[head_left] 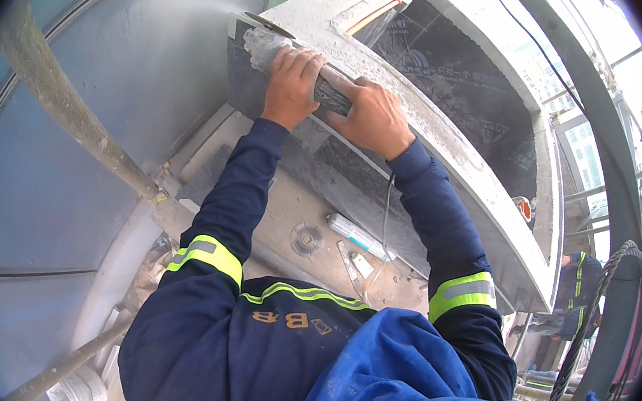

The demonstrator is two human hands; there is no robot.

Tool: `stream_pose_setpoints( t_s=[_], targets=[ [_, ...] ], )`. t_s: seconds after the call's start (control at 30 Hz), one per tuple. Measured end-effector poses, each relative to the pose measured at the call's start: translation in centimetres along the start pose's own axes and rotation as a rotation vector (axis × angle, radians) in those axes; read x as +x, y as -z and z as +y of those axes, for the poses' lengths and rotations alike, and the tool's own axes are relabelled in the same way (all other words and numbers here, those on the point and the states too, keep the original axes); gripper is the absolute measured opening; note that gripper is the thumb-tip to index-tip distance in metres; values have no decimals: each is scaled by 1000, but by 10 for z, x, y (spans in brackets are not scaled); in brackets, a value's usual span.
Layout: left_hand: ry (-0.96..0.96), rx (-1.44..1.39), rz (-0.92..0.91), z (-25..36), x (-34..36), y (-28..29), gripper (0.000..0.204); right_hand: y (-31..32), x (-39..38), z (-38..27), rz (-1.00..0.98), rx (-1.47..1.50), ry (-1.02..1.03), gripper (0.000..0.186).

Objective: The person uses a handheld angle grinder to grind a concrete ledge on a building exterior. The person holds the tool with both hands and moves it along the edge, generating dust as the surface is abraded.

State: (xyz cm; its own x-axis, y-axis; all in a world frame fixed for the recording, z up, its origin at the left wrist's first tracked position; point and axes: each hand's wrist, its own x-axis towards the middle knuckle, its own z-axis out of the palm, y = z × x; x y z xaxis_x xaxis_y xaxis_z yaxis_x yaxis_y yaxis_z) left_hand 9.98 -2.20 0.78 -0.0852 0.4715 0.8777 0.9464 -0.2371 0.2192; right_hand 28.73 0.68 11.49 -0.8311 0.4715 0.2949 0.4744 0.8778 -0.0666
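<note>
Near the top middle my left hand (292, 86) and my right hand (375, 116) both grip a dust-coated angle grinder (329, 94), fingers curled over its body. Its thin disc (268, 23) is at the upper edge of a pale, curved concrete-like panel (448, 140), with fine dust spraying leftward from it. A whitened guard (262, 46) sits just below the disc. A cord (386, 209) hangs down from under my right hand. Whether the disc touches the panel is hard to tell.
Metal cladding (41, 214) and a steel pole (78, 124) are left. Below lie a white cartridge (356, 232) and a floor fitting (305, 239). A steel column (611, 170) with wire rope (605, 296) stands right, near another person (584, 282). A dark opening (466, 91) is inside the panel.
</note>
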Motion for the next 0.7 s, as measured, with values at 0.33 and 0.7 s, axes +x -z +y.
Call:
stream_pose_setpoints(
  t_s=[0.33, 0.7],
  targets=[
    [-7, -15, -4, 24, -1, 0, 84, 9, -19, 4, 8, 13, -4, 65],
    [2, -38, 35, 24, -3, -5, 72, 9, -24, 4, -21, 6, -16, 73]
  ],
)
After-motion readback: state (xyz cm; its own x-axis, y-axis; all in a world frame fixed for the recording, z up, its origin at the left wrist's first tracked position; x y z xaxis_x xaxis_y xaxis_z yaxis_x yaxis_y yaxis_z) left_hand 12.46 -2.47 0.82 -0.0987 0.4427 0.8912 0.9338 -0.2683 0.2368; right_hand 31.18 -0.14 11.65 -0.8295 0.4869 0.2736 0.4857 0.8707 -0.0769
